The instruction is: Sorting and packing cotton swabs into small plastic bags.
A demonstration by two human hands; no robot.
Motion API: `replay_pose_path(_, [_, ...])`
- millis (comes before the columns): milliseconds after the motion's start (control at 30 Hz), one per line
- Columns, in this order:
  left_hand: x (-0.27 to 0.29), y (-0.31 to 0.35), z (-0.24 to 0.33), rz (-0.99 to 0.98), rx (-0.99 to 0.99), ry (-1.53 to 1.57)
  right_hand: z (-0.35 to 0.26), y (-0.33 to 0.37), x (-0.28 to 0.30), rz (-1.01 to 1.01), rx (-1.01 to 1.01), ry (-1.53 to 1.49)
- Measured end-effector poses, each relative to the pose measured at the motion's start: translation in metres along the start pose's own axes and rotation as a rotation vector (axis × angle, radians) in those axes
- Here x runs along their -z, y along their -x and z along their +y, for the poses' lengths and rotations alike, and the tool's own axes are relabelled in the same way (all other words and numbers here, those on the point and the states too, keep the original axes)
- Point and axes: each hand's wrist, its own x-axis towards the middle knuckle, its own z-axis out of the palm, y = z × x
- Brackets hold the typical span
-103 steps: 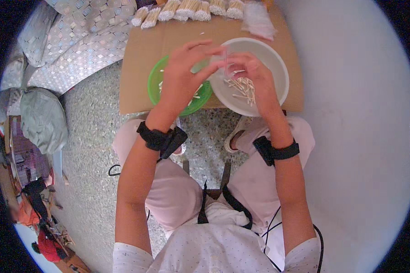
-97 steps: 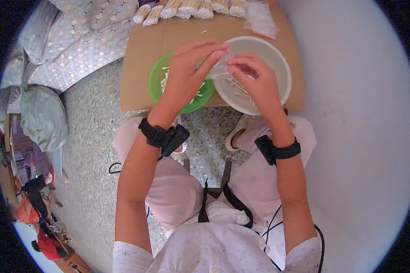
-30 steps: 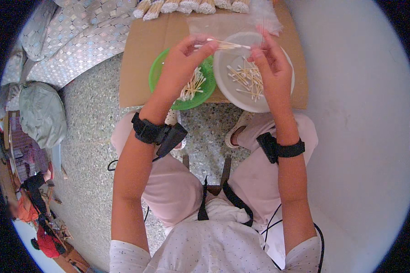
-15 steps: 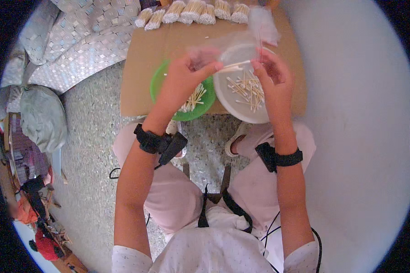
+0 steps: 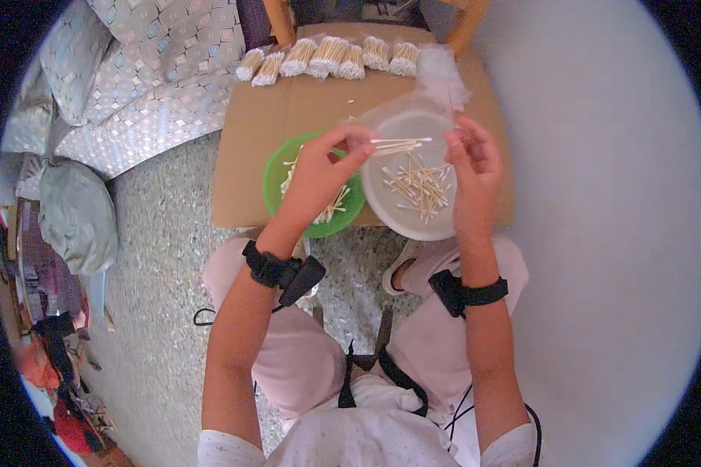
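swabs (image 5: 403,145), a small bunch, pinched between thumb and fingers of the left hand (image 5: 319,170) at the middle of the frame; roughly lined up, nearly level, white tips pointing to the right, above the upper part of the white bowl (image 5: 385,210); at right of centre, right hand (image 5: 475,167) with thumb and fingertip pressed together, seemingly on an edge of the clear plastic bag (image 5: 397,110), other fingers loosely curled; thin film stretched from one hand toward the other; swabs inside it or only against it, cannot tell.

half a second ago, tips reaching right up to the right fingertips; now ending short of them, with a visible gap; probably meaning a bunch borne by the left side alone, with the right free to manage the film; bagging, by the look of it, not yet finished.

just below centre, loose swabs (image 5: 420,189) scattered crosswise in the white bowl; to its left, green bowl (image 5: 270,175) with more swabs, partly hidden by the left hand and wrist; across the top of the frame, row of bundles (image 5: 329,56) on brown board (image 5: 249,148); beside the row's right end, crumpled heap of film (image 5: 440,74).
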Motion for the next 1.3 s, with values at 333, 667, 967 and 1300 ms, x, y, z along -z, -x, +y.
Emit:
replay_pose_path(333, [-0.001, 0.000, -0.007, -0.004, 0.148, 0.246, 0.010, 0.004, 0.004, -0.120, -0.076, -0.033])
replay_pose_path(667, [-0.010, 0.010, 0.013, 0.343, -0.452, -0.474, 0.007, 0.012, -0.008, -0.096, -0.093, 0.039])
replay_pose_path(967, [-0.004, 0.016, 0.007, 0.153, -0.249, -0.230, -0.004, 0.020, -0.025, -0.440, -0.206, -0.074])
replay_pose_path(1300, [0.029, 0.014, 0.018, -0.007, -0.147, 0.267, 0.011, -0.001, 0.007, -0.351, -0.087, 0.513])
